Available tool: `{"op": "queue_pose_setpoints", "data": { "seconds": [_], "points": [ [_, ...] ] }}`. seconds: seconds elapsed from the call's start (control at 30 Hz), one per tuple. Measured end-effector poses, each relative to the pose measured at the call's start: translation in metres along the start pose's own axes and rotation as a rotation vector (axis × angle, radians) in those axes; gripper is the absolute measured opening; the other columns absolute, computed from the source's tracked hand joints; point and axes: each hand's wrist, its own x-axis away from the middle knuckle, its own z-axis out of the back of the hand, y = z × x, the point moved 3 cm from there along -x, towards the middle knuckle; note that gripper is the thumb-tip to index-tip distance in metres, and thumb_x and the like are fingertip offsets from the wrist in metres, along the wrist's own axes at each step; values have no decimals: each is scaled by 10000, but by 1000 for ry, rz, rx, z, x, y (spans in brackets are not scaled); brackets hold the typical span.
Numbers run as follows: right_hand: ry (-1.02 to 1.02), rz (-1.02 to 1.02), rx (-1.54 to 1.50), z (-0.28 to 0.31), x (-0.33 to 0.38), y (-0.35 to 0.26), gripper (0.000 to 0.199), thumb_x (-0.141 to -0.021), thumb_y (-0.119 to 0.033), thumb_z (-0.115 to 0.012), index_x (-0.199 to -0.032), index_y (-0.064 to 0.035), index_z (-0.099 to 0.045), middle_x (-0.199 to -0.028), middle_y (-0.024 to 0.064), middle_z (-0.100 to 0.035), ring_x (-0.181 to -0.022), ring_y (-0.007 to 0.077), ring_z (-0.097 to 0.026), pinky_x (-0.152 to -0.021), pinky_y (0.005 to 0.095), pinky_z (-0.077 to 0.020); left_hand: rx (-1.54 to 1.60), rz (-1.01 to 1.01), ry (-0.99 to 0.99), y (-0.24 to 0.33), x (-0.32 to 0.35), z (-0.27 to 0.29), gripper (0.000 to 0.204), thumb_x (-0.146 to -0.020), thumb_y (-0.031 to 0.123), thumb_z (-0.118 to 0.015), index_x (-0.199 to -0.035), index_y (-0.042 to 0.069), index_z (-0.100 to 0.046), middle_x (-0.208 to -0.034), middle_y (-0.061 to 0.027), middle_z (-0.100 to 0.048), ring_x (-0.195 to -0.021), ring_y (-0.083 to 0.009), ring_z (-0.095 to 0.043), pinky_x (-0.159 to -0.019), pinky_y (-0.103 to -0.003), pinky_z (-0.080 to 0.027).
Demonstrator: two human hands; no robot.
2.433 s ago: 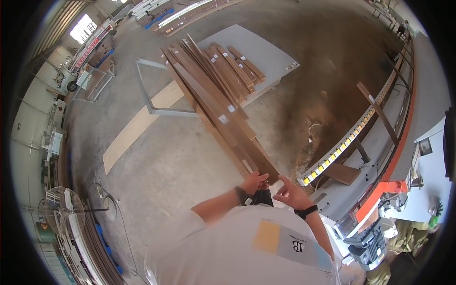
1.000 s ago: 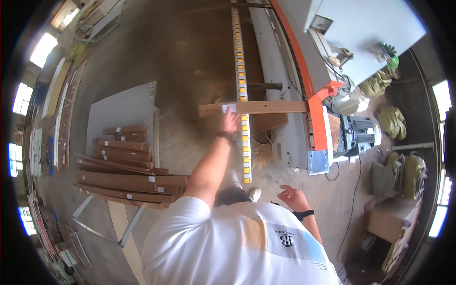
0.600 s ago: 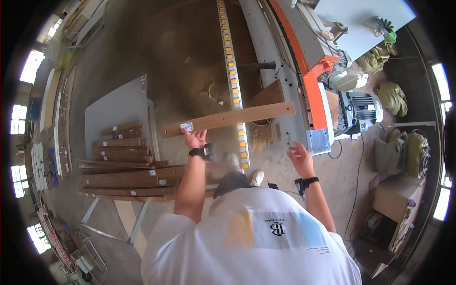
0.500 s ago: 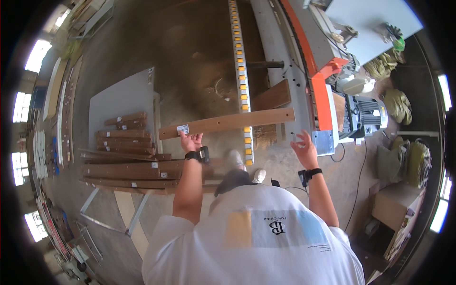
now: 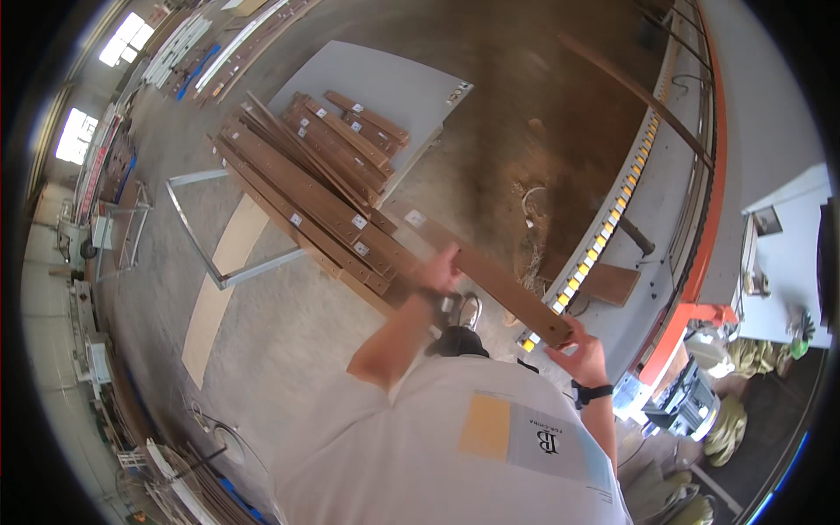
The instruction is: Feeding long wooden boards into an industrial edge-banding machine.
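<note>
A long brown board (image 5: 509, 290) is held slantwise between two hands, the gap beside the stack of brown boards (image 5: 304, 185) being bridged by it. Its near end is clamped in the grip of the right hand (image 5: 582, 352), with the thumb laid over the edge. Farther along, the left edge is gripped by the left hand (image 5: 440, 272) (somewhat blurred). A white label (image 5: 415, 217) is carried near the far end. The near end is seen against the tip of the yellow roller strip (image 5: 594, 253); whether the two are touching cannot be told. The stack is partly borne by a grey panel (image 5: 394, 79), and beside it a metal frame (image 5: 262, 268) is set over a pale strip (image 5: 210, 319) on the floor.
</note>
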Motion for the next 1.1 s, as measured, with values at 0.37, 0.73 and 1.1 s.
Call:
{"op": "queue_pose_setpoints", "data": {
  "seconds": [0.37,0.73,1.1],
  "points": [
    [-266,-134,345,-68,-98,-37,806,-787,-448,-794,-1447,-122,-466,-855,25,-750,-766,203,-731,-718,329,-569,-85,195,-44,-15,11,-21,269,-990,290,-631,-1222,179,-553,-1202,45,-622,-1094,-144,-589,-938,-414,-444],
    [-213,-374,97,-59,-83,-7,719,-836,-290,-798,-1437,-62,-477,-928,54,-759,-824,182,-711,-761,326,-561,-327,-234,397,233,-174,129,359,-986,332,-639,-1226,84,-537,-1176,-48,-563,-1098,-206,-568,-848,-448,-593],
    [-298,-312,125,-59,-101,-9,591,-849,-296,-781,-1355,-73,-572,-936,51,-761,-860,193,-715,-786,333,-560,-1763,-560,315,49,-209,185,147,-836,185,-597,-907,71,-656,-919,-156,-644,-901,-366,-626,-792,-489,-506]
  ]
}}
